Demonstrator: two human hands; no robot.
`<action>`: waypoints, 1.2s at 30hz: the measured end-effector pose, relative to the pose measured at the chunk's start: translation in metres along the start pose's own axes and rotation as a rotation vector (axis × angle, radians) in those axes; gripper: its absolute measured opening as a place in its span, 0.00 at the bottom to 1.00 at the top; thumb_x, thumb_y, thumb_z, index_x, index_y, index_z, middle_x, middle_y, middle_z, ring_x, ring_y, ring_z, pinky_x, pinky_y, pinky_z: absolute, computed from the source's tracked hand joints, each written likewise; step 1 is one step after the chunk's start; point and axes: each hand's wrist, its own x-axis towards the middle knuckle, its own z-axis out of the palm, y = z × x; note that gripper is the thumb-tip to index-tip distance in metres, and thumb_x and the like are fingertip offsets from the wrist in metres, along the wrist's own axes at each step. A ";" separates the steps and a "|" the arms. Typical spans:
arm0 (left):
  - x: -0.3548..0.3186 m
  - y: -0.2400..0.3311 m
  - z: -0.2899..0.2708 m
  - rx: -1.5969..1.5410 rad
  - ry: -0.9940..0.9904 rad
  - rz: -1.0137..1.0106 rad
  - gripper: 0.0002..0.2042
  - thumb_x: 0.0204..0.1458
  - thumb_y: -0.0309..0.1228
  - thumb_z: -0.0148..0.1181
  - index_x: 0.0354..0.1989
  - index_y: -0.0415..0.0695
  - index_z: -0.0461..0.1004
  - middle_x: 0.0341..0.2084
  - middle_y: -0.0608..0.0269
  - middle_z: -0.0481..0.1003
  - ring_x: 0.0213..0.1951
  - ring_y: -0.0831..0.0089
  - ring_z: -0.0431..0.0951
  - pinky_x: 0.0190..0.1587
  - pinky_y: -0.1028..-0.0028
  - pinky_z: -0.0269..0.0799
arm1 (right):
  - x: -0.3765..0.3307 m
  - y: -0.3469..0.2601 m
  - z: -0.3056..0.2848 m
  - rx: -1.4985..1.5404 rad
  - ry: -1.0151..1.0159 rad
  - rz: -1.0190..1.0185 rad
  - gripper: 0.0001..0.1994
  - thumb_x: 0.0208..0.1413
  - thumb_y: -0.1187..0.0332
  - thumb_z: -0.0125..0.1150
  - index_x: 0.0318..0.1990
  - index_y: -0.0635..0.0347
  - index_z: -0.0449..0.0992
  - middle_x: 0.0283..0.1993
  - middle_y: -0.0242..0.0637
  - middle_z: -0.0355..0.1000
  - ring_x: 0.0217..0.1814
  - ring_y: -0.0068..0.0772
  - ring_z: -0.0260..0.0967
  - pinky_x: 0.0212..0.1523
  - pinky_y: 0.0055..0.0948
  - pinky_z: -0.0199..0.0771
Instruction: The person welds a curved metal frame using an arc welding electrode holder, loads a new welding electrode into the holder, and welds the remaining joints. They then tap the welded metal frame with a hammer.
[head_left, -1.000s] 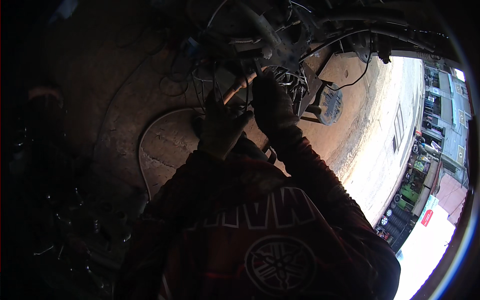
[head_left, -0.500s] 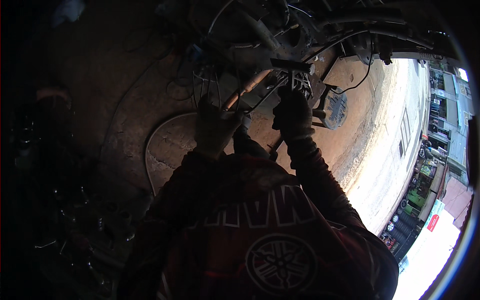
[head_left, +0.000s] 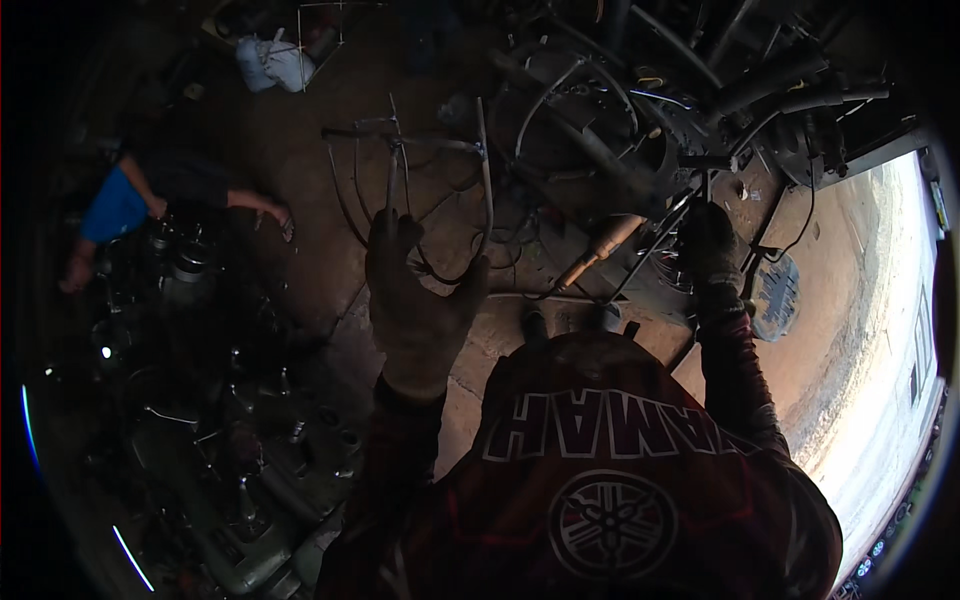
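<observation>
My left hand (head_left: 425, 310), in a pale work glove, grips an upright rod of a bent metal rod frame (head_left: 392, 175). The frame stands up from the fingers, with a crossbar and curved legs, and the thumb lies out to the side. My right hand (head_left: 710, 245), gloved too, is closed around the shaft of a T-shaped tool like a hammer (head_left: 706, 162), its dark head upward. Between the hands lies a copper-brown cylindrical piece (head_left: 605, 248) with a tapered end. Deep shadow hides the finger detail.
Metal tubes and rods (head_left: 570, 130) crowd the far side. Dark machine parts (head_left: 240, 490) fill the lower left. A person in blue (head_left: 115, 205) is at the left. A white bag (head_left: 275, 60) lies at far left, a round-topped blue-grey object (head_left: 775, 295) at right.
My left hand has raised the rod frame up into clearer view. The scene has shifted right in the picture, bringing the person in blue and the white bag into clearer sight. Right hand keeps its grip.
</observation>
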 end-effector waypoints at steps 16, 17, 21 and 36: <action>0.043 0.048 -0.001 -0.145 -0.049 0.037 0.50 0.35 0.29 0.79 0.66 0.31 0.52 0.48 0.46 0.69 0.48 0.57 0.75 0.50 0.62 0.75 | 0.119 0.055 0.018 0.477 -0.207 0.190 0.26 0.29 0.79 0.72 0.43 0.58 0.76 0.48 0.43 0.72 0.53 0.48 0.71 0.51 0.41 0.77; 0.044 0.048 0.001 -0.147 -0.057 0.035 0.50 0.35 0.29 0.79 0.66 0.31 0.52 0.48 0.46 0.69 0.48 0.57 0.75 0.50 0.62 0.75 | 0.122 0.054 0.017 0.435 -0.220 0.151 0.26 0.29 0.79 0.72 0.44 0.58 0.76 0.48 0.43 0.72 0.53 0.48 0.72 0.51 0.41 0.77; 0.046 0.053 0.004 0.022 0.019 0.153 0.50 0.35 0.30 0.79 0.66 0.30 0.52 0.48 0.48 0.70 0.48 0.58 0.75 0.51 0.62 0.75 | 0.122 0.012 0.016 0.840 -0.161 0.474 0.25 0.29 0.76 0.73 0.44 0.57 0.78 0.50 0.41 0.72 0.56 0.48 0.69 0.51 0.41 0.76; -0.022 0.043 0.056 -0.203 -0.139 -0.103 0.49 0.40 0.24 0.75 0.69 0.33 0.48 0.48 0.48 0.70 0.50 0.59 0.75 0.55 0.62 0.72 | 0.199 0.011 0.004 0.069 -0.381 0.095 0.23 0.60 0.49 0.57 0.50 0.60 0.78 0.37 0.43 0.80 0.37 0.44 0.79 0.42 0.39 0.78</action>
